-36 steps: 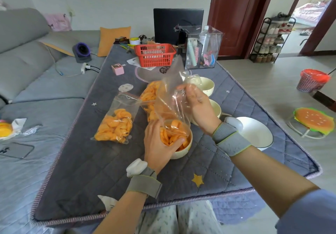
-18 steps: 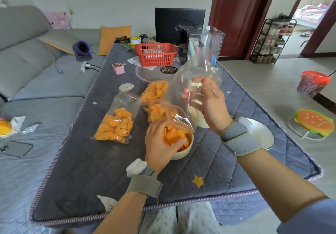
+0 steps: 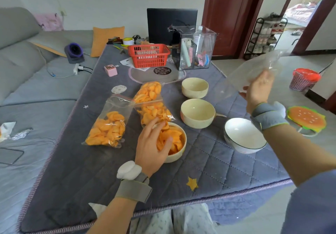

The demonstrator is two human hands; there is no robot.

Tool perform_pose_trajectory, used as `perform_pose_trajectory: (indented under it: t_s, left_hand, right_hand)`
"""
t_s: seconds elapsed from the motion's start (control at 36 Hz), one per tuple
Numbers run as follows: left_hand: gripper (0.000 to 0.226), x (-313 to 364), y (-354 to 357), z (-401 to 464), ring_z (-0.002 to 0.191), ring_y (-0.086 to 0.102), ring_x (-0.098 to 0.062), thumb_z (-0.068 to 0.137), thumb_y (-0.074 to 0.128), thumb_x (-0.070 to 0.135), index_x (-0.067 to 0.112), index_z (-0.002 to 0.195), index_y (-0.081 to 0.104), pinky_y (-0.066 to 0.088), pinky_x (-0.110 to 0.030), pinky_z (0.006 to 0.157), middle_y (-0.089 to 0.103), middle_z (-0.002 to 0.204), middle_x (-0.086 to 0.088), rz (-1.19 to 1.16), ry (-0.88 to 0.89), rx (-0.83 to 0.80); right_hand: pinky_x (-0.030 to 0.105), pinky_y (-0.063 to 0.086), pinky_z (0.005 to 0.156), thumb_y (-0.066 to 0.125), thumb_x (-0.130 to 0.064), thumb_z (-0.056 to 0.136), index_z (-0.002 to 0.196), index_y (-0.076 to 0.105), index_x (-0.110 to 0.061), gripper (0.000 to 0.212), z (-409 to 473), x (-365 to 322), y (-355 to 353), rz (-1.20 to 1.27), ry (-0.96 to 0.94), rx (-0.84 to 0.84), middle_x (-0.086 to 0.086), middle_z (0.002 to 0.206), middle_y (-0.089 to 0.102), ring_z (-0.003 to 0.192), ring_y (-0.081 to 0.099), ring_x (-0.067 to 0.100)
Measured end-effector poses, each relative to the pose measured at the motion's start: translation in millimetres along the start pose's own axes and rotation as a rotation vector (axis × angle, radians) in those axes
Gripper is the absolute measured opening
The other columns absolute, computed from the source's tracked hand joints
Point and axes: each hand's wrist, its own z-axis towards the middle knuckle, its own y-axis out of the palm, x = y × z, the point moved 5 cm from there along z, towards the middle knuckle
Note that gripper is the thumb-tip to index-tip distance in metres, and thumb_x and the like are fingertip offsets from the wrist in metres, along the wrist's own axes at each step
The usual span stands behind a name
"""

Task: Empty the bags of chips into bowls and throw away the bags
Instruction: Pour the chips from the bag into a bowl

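Right hand (image 3: pixel 257 90) swung the empty bag (image 3: pixel 254 70) rightward, seemingly past table edge

Orange chips (image 3: pixel 171 139) in a pale cream bowl (image 3: pixel 179 154). More orange chips in clear bags (image 3: pixel 107 124) with red zip strips. Two more cream bowls (image 3: pixel 197 113), bare inside. White bowl (image 3: pixel 243 137) with a dark rim line near the counter's right edge. Dark grey quilted cover (image 3: pixel 209 161) on the counter, diamond-stitched, dotted with a yellow star (image 3: pixel 192 183) and small white stars, edged in purple-and-white stripe. Red mesh basket (image 3: pixel 149 55) at the far edge. Clear, colourless empty bag (image 3: pixel 254 70) in the right hand (image 3: pixel 258 88). Grey wristbands (image 3: pixel 133 191) trimmed in green.
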Motion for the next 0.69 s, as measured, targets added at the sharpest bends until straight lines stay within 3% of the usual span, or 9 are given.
perform_pose_trajectory:
  t_s: [0.06,0.08,0.14,0.22,0.36,0.44,0.53,0.61,0.69]
  left_hand:
    - [0.058,0.7,-1.7,4.7,0.127,0.032,0.000,0.081,0.043,0.049,0.017,0.128,0.053,0.027,-0.026,0.105,0.045,0.141,-0.001,0.004,-0.005,0.002]
    - [0.059,0.3,-1.6,7.0,0.128,0.032,-0.002,0.081,0.042,0.050,0.018,0.129,0.053,0.027,-0.026,0.105,0.046,0.141,-0.001,0.013,-0.010,-0.005]
    - [0.061,-0.8,0.6,10.1,0.133,0.036,-0.012,0.080,0.039,0.052,0.019,0.129,0.053,0.028,-0.030,0.107,0.047,0.142,0.000,0.048,-0.025,-0.033]
    - [0.062,-3.1,6.1,10.4,0.134,0.038,-0.019,0.080,0.036,0.054,0.019,0.129,0.052,0.028,-0.033,0.107,0.048,0.141,0.001,0.108,-0.036,-0.083]
    - [0.056,-8.4,11.1,8.1,0.128,0.047,-0.019,0.084,0.037,0.050,0.018,0.126,0.056,0.037,-0.039,0.106,0.057,0.133,-0.001,0.165,-0.005,-0.095]
    - [0.058,-9.8,12.8,5.9,0.130,0.046,-0.019,0.085,0.035,0.052,0.020,0.129,0.052,0.029,-0.032,0.107,0.056,0.135,-0.001,0.217,0.013,-0.127]
    - [0.060,-10.2,13.0,5.7,0.131,0.045,-0.021,0.085,0.032,0.053,0.020,0.132,0.049,0.025,-0.030,0.106,0.054,0.137,-0.003,0.215,0.009,-0.152]
    - [0.063,-10.1,12.7,6.0,0.135,0.039,-0.018,0.085,0.026,0.055,0.022,0.136,0.044,0.026,-0.033,0.109,0.048,0.142,0.000,0.210,0.014,-0.201]
    - [0.067,-9.3,11.1,5.7,0.138,0.032,-0.015,0.083,0.020,0.057,0.024,0.138,0.041,0.022,-0.031,0.111,0.041,0.146,0.003,0.176,-0.020,-0.238]
  right_hand:
    - [0.037,0.051,0.061,0.022,-0.039,0.091,0.132,0.033,-0.023,0.045,8.3,1.7,-3.4,-0.140,-0.065,0.025,0.014,0.121,0.049,0.093,0.054,0.031]
    - [0.042,0.050,0.074,0.026,-0.034,0.091,0.134,0.034,-0.020,0.045,9.4,0.0,-3.4,-0.251,-0.113,0.030,0.019,0.126,0.046,0.102,0.052,0.036]
    - [0.040,0.035,0.091,0.033,-0.016,0.090,0.133,0.038,-0.011,0.044,10.5,1.3,-0.2,-0.474,-0.206,-0.007,0.030,0.126,0.042,0.107,0.047,0.044]
    - [0.045,0.037,0.096,0.036,-0.008,0.081,0.122,0.050,-0.008,0.044,4.0,11.0,10.9,-0.693,-0.306,-0.136,0.032,0.121,0.040,0.107,0.044,0.047]
    - [0.050,0.034,0.105,0.042,-0.016,0.086,0.120,0.056,-0.022,0.038,-1.8,53.8,32.9,-1.008,-0.183,-0.456,0.025,0.125,0.039,0.117,0.040,0.045]
    - [0.050,0.037,0.104,0.046,-0.022,0.083,0.129,0.048,-0.015,0.046,1.4,72.5,44.9,-1.078,-0.159,-0.633,0.023,0.134,0.046,0.122,0.045,0.042]
    - [0.037,0.031,0.107,0.060,-0.020,0.085,0.138,0.031,-0.003,0.063,-18.8,59.2,49.2,-0.984,-0.062,-0.788,0.020,0.145,0.037,0.131,0.038,0.037]
    - [0.028,0.033,0.090,0.051,-0.009,0.089,0.136,0.033,0.000,0.052,-30.2,53.5,52.1,-0.905,-0.037,-0.909,0.014,0.131,0.045,0.118,0.045,0.033]
    - [0.035,0.033,0.096,0.050,-0.011,0.090,0.134,0.039,-0.002,0.046,-33.3,48.7,53.4,-0.882,-0.061,-0.915,0.020,0.140,0.043,0.118,0.046,0.030]
